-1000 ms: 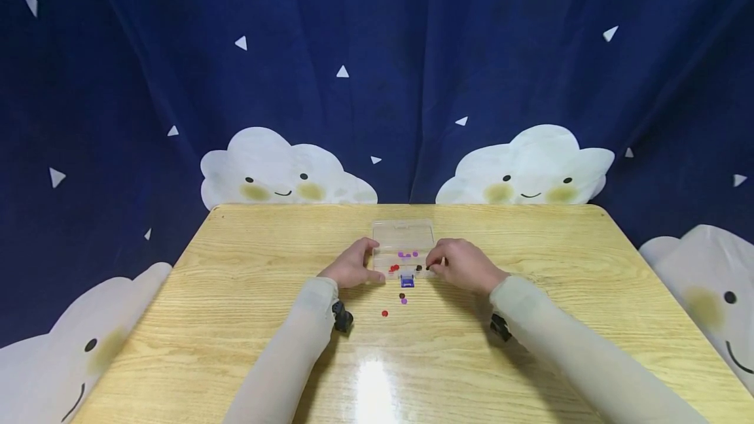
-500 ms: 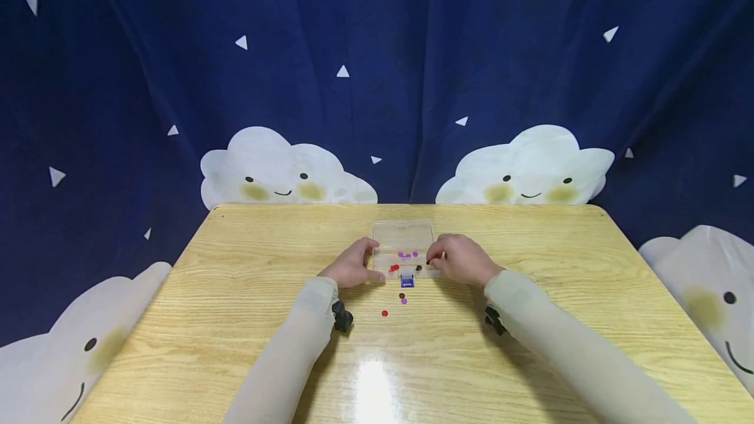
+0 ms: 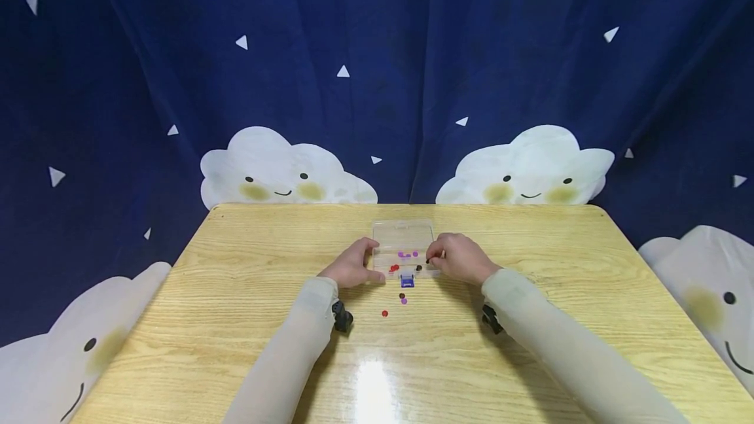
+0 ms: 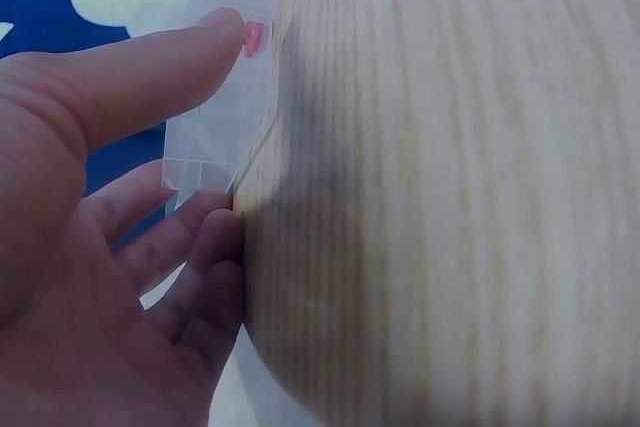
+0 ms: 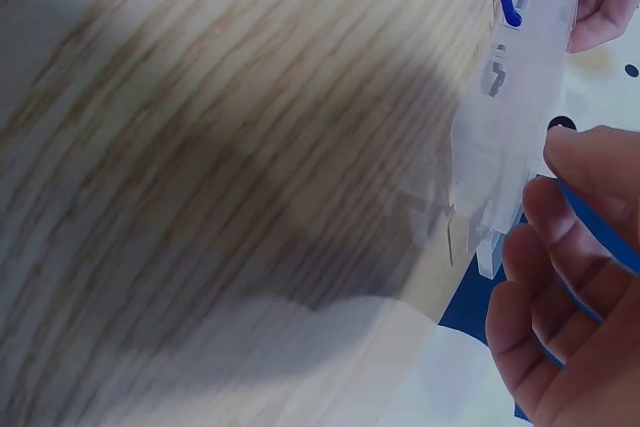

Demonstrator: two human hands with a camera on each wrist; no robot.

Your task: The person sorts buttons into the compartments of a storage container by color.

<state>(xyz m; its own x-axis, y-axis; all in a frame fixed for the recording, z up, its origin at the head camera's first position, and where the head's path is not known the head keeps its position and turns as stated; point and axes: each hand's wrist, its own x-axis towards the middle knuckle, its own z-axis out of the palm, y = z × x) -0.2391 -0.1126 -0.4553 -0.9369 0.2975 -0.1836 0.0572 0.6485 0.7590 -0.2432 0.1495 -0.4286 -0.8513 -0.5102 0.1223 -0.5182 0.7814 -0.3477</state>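
A clear plastic box (image 3: 403, 235) lies on the table with its lid raised at the back and a blue latch (image 3: 407, 281) at the front. My left hand (image 3: 351, 265) grips its left end, thumb along the front wall. At the right end, my right hand (image 3: 462, 260) pinches a small black disc (image 5: 562, 123) between thumb and index finger, above the box. Inside are red discs (image 3: 394, 267) at the left, purple discs (image 3: 415, 254) towards the back, and dark pieces (image 3: 419, 267) at the right. The fingertips hide part of the right end.
In front of the box, a dark brown disc (image 3: 402, 296), a purple disc (image 3: 404, 301) and a red disc (image 3: 385, 313) lie on the wooden table (image 3: 265, 247). A dark blue curtain (image 3: 377, 84) with white clouds hangs behind the table's far edge.
My right hand has shifted slightly up and away from me with the black disc, its forearm drifting left. The left hand and the box stay put.
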